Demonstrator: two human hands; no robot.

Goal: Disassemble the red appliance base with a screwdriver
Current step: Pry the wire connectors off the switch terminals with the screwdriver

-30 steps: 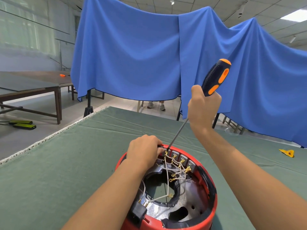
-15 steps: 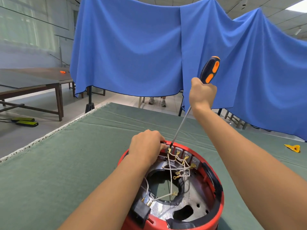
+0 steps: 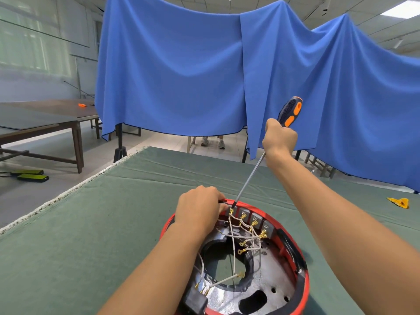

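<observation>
- The red appliance base [image 3: 297, 264] lies open side up on the green table cover [image 3: 91, 235], near its front edge.
- White wires [image 3: 234, 235] with brass terminals cross the interior, just below the left fingers.
- The left hand [image 3: 200, 211] grips the far rim of the base, fingers curled over the edge.
- The right hand [image 3: 279, 138] is clenched around the black-and-orange handle of the screwdriver [image 3: 250, 176].
- The shaft slants down from the right fingers; its tip meets the rim beside the left fingertips.
- A blue cloth [image 3: 181, 76] hangs beyond both hands.
- A yellow scrap [image 3: 399, 202] lies well to the right.
</observation>
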